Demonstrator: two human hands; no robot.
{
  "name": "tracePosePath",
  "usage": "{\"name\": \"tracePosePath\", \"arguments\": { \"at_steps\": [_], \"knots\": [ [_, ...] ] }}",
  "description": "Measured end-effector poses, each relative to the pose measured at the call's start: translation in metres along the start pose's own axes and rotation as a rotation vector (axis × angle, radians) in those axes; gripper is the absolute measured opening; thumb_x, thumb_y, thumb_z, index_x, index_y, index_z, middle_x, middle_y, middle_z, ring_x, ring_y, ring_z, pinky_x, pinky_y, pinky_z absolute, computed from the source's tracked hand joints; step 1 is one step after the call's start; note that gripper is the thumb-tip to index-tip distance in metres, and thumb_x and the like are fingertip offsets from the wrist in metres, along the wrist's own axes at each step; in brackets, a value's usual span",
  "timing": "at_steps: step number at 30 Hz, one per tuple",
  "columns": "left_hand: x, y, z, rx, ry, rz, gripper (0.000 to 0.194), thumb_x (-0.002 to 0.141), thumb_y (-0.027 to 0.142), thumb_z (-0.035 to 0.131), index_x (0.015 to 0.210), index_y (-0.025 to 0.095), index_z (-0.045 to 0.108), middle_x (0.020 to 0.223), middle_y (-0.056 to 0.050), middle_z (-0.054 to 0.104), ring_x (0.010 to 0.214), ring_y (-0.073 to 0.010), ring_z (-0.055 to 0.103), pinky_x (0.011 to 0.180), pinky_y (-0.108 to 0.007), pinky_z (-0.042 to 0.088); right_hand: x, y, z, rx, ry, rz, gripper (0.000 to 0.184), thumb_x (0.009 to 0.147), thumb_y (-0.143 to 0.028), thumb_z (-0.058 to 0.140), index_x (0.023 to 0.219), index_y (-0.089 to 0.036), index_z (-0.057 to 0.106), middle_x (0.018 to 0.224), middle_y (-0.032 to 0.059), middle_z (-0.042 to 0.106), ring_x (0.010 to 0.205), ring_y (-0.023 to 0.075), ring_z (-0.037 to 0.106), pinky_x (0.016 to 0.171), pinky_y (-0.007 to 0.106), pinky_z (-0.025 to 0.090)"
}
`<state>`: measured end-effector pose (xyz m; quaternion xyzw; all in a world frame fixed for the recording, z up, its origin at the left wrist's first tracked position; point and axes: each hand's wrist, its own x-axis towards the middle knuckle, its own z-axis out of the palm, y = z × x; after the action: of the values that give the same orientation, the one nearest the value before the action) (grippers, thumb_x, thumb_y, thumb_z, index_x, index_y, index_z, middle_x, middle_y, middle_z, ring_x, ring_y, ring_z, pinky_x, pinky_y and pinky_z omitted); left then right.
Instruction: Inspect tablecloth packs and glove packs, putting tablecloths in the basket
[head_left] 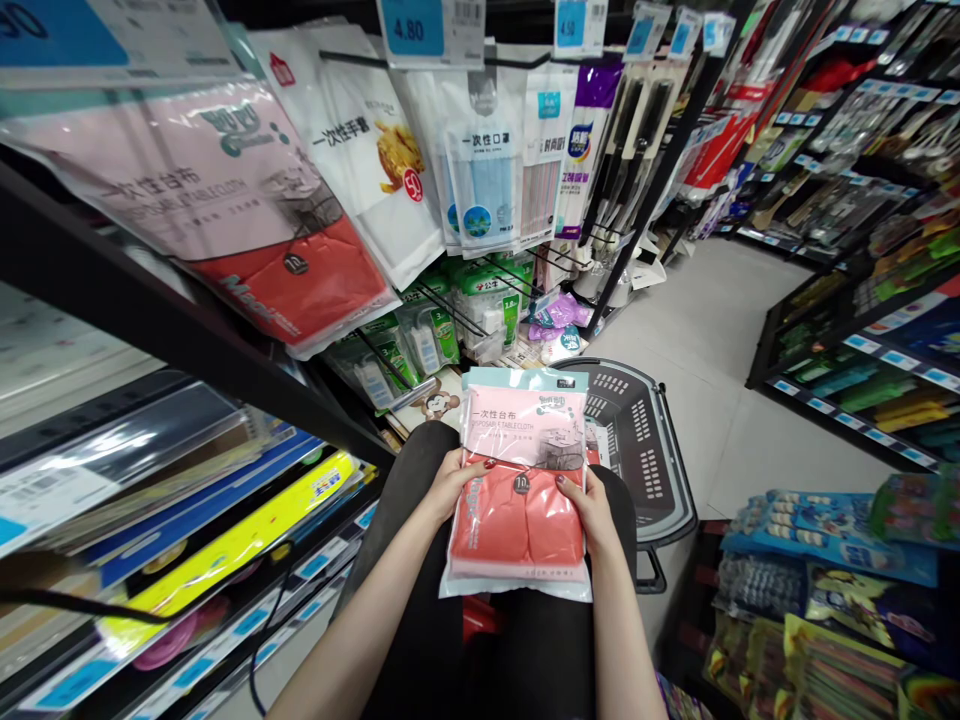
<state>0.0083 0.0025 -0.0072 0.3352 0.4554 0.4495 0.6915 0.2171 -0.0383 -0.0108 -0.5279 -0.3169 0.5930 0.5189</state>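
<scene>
A flat pack of disposable tablecloth [521, 480], pink at the top and coral red below, lies across my lap. My left hand [452, 485] grips its left edge, thumb on top. My right hand [592, 512] grips its right edge the same way. A matching larger-looking pack [225, 210] hangs from a hook on the rack at the upper left. Behind the held pack stands a dark grey shopping basket [645, 440] on the floor.
Hanging packs of disposable gloves [367, 150] and face masks [484, 165] fill the rack ahead. Shelves with flat goods [172, 500] run along my left. Across the pale aisle floor [720, 330] stand more stocked shelves [877, 300] on the right.
</scene>
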Motion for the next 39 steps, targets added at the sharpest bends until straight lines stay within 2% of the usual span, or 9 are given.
{"name": "tracePosePath", "arguments": {
  "at_steps": [5,12,23,32,39],
  "knots": [
    [0.000,0.001,0.000,-0.010,0.018,-0.021,0.024,0.053,0.026,0.072,0.069,0.011,0.063,0.061,-0.003,0.064,0.054,-0.0146,0.056,0.055,-0.025,0.040,0.000,-0.002,0.001,0.000,-0.002,-0.003,0.034,0.061,-0.033,0.069,0.091,-0.019,0.062,0.089,0.0046,0.067,0.081,0.0228,0.060,0.075,0.034,0.044],
    [-0.001,0.002,0.003,-0.018,0.031,-0.025,0.026,0.052,0.027,0.073,0.070,0.011,0.063,0.064,-0.004,0.065,0.056,-0.0157,0.057,0.057,-0.025,0.041,-0.005,-0.013,0.005,-0.044,-0.011,-0.005,0.033,0.063,-0.035,0.067,0.091,-0.019,0.062,0.091,0.0058,0.067,0.085,0.0249,0.060,0.078,0.037,0.044],
    [-0.002,0.004,0.004,-0.033,0.038,-0.029,0.025,0.051,0.026,0.073,0.069,0.012,0.065,0.063,-0.003,0.065,0.058,-0.0162,0.058,0.058,-0.026,0.042,-0.006,-0.016,0.007,-0.037,-0.009,-0.020,0.038,0.062,-0.036,0.067,0.096,-0.020,0.063,0.094,0.0061,0.067,0.088,0.0261,0.059,0.080,0.038,0.044],
    [-0.001,0.004,0.003,-0.025,0.034,-0.017,0.027,0.051,0.026,0.073,0.072,0.012,0.065,0.066,-0.004,0.066,0.061,-0.0173,0.059,0.061,-0.027,0.043,-0.006,-0.015,0.006,-0.028,-0.013,-0.011,0.032,0.064,-0.033,0.066,0.093,-0.019,0.063,0.092,0.0052,0.067,0.085,0.0247,0.060,0.078,0.036,0.044],
    [-0.001,0.001,0.001,-0.014,0.013,-0.012,0.031,0.054,0.025,0.072,0.081,0.012,0.065,0.071,-0.005,0.067,0.068,-0.0192,0.061,0.064,-0.027,0.044,-0.006,-0.017,0.006,-0.050,-0.014,-0.030,0.035,0.064,-0.034,0.066,0.096,-0.020,0.062,0.093,0.0047,0.067,0.088,0.0245,0.060,0.080,0.035,0.043]
  ]
}}
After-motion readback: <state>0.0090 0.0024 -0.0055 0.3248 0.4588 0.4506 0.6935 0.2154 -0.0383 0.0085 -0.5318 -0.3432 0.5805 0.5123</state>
